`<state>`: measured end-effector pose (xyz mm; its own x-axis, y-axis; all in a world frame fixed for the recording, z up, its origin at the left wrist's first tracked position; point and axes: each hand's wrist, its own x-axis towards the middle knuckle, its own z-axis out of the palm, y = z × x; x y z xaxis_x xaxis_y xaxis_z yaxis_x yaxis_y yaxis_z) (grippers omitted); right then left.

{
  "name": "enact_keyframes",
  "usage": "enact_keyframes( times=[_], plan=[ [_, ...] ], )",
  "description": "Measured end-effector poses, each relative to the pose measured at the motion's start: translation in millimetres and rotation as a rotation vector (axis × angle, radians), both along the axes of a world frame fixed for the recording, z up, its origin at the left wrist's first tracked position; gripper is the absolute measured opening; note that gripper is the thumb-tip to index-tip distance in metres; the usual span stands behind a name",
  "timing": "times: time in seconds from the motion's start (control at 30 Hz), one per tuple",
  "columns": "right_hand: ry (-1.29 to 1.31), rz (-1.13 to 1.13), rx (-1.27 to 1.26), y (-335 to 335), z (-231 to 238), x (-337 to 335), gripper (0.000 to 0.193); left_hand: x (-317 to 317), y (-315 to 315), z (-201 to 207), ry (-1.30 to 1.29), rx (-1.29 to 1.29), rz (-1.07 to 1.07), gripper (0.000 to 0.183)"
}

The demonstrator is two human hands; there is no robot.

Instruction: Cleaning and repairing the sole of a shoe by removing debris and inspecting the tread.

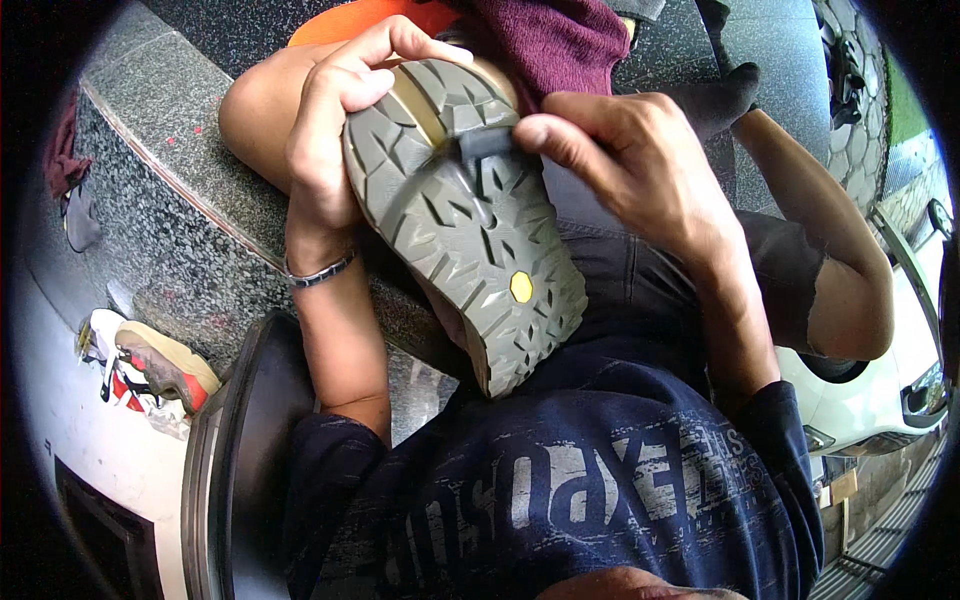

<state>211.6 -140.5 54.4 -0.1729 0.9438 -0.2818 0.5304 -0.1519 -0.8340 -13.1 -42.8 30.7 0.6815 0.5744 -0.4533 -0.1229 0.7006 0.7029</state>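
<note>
A shoe [470, 270] lies across my lap with its grey-green lugged sole facing up and a small yellow badge in the tread. My left hand [335, 125] is wrapped round the shoe's far left edge, thumb and fingers closed on it. Over the sole, my right hand [640, 165] is closed around the handle of a black-handled tool [487, 143]. The tool's grey head is smeared by motion against the far half of the tread, so its exact kind cannot be made out. The shoe's upper is mostly hidden underneath.
A maroon cloth [550, 40] lies beyond the shoe, beside something orange [375, 15]. Speckled stone ledges [160, 110] run along the left. Another brown shoe [165, 365] rests at the lower left, near a black curved edge [250, 450]. A white vehicle [870, 390] stands at the right.
</note>
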Motion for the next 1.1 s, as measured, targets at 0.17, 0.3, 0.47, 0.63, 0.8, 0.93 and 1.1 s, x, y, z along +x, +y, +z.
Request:
enact_keyframes(
  times=[0.17, 0.3, 0.47, 0.63, 0.8, 0.93, 1.1],
  plan=[
    [-0.37, -0.067, -0.236, -20.1, -15.4, 57.2, 0.036, 13.9, -0.2, 12.4, 0.048, -0.012, 0.057, 0.047],
    [-0.102, -0.164, -0.081, -9.1, 16.3, 35.5, 0.036, 13.3, 0.8, 6.3, 0.032, -0.009, -0.002, 0.049],
    [0.024, 0.01, 0.084, 3.2, 10.4, 5.1, 0.034, 12.5, -5.4, 4.6, 0.103, -0.018, 0.049, 0.05],
    [-0.032, 0.045, -0.175, -1.5, 9.5, 18.5, 0.038, 21.3, -10.8, 8.7, 0.187, 0.069, 0.039, 0.05],
    [0.132, 0.194, -0.516, 17.6, 9.3, 39.6, 0.05, 25.4, -8.7, 3.5, 0.095, 0.111, -0.065, 0.048],
    [-0.103, 0.223, -0.485, 16.1, 22.1, 41.9, 0.061, 27.2, -10.2, 1.3, 0.163, 0.193, -0.097, 0.047],
    [-0.507, 0.342, -0.378, -13.0, -12.9, 79.0, 0.056, 28.2, -9.5, 9.3, -0.14, -0.286, 0.077, 0.047]
  ],
)
